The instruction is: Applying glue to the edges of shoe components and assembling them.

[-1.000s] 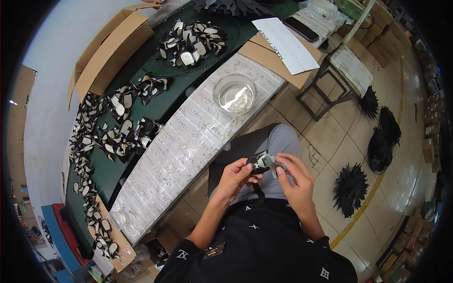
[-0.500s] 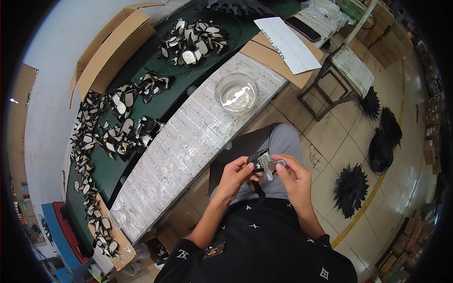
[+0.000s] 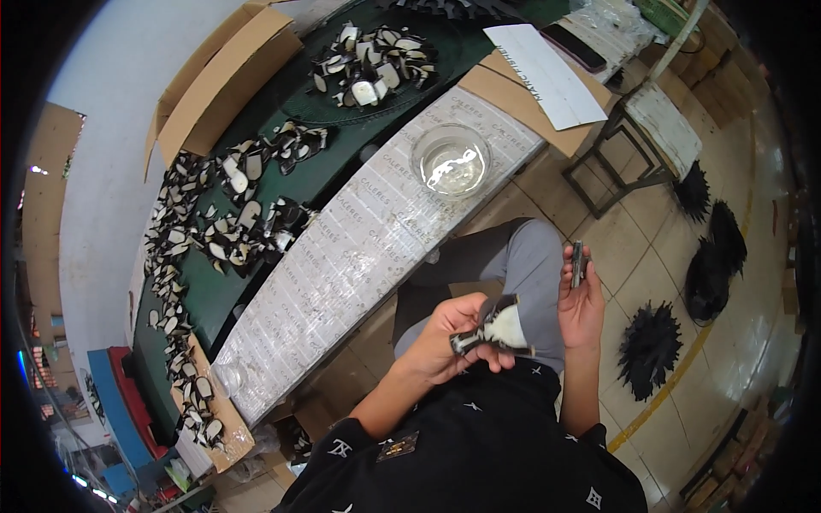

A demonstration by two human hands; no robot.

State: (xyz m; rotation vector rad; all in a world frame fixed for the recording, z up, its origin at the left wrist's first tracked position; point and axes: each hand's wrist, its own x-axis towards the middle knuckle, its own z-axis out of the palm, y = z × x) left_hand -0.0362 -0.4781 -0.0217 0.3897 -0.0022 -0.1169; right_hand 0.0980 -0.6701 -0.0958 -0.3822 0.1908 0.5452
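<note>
My left hand point(image 3: 445, 338) is closed around a small black shoe-like piece point(image 3: 506, 327) with a pale, curved inner face. The piece is tilted and slightly blurred above my lap. Farther right, my right hand point(image 3: 581, 315) is raised, its fingers pinching a small, dark, narrow object point(image 3: 578, 262) with a greenish edge; its exact kind is unclear. The two hands are apart. Similar black pieces with pale oval faces lie in a heap point(image 3: 376, 68) on the green table and in long clusters point(image 3: 244, 175) along its left side.
A plastic-wrapped board point(image 3: 342, 265) runs along the table's near side, bearing a round glass bowl point(image 3: 486, 175). An open cardboard box point(image 3: 227, 77) stands at the far left. To the right are a metal-legged stool point(image 3: 663, 128) and black spiky bundles point(image 3: 650, 350) on the tiled floor point(image 3: 611, 256).
My hands have separated. The right hand has moved up and right with the small dark object, while the left has turned the black piece so its pale face shows. The view has shifted slightly.
</note>
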